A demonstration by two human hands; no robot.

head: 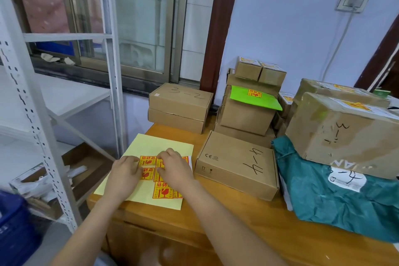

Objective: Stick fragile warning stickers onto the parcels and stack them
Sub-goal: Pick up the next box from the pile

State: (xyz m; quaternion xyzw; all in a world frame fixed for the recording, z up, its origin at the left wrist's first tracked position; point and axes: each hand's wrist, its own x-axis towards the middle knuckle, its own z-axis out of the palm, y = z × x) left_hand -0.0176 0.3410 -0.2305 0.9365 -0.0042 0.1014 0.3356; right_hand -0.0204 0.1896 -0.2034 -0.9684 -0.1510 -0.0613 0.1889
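Observation:
A pale yellow sticker sheet (151, 144) lies on the wooden table (248, 218), with several red-and-yellow fragile stickers (160, 191) on it. My left hand (124, 174) rests on the sheet's left part, fingertips at the top-left sticker. My right hand (174, 167) is over the stickers with its fingers curled down onto them; whether it pinches one I cannot tell. Right of the sheet lies a flat cardboard parcel marked "4-4" (236, 164), with no sticker on its top.
Two stacked flat boxes (180, 107), the top one marked "3-2", stand behind the sheet. A stickered stack with a green envelope (254, 97) stands at the back. A large box (345, 129) and a teal mailer bag (336, 196) are at right. White metal shelving (43, 136) stands left.

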